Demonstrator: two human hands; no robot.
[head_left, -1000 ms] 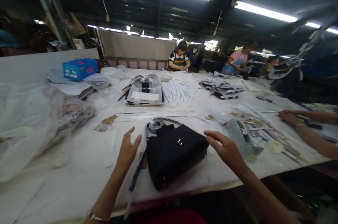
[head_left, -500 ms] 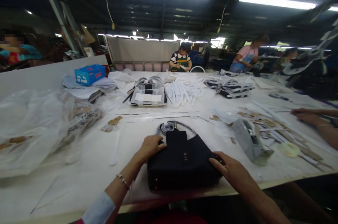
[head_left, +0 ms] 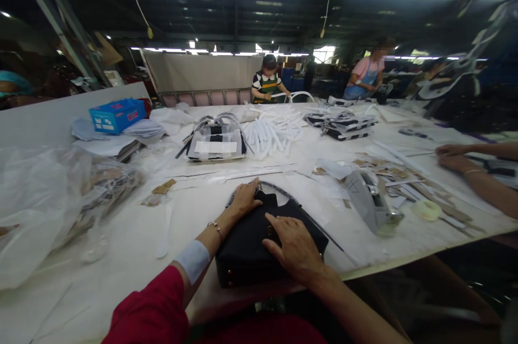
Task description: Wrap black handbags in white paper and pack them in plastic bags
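A black handbag (head_left: 246, 249) with a small gold clasp lies flat on the white table (head_left: 133, 247) right in front of me. My left hand (head_left: 244, 199) rests on the bag's far top edge, near its wrapped handle (head_left: 283, 190), with the fingers curled over it. Flat on the bag's front lies my right hand (head_left: 294, 247), fingers spread and pressing down by the clasp. Neither hand lifts the bag.
A grey tape dispenser (head_left: 370, 202) and a tape roll (head_left: 424, 210) lie to the right among paper scraps. Clear plastic bags (head_left: 44, 198) pile up at left. Another wrapped bag (head_left: 216, 145), white rolls (head_left: 271, 136) and a blue box (head_left: 116, 114) sit farther back. A co-worker's hands (head_left: 455, 157) rest at right; other people work beyond.
My right hand slid from the bag's right side onto its front. My left hand moved farther up to the bag's top edge. The bag shifted slightly left.
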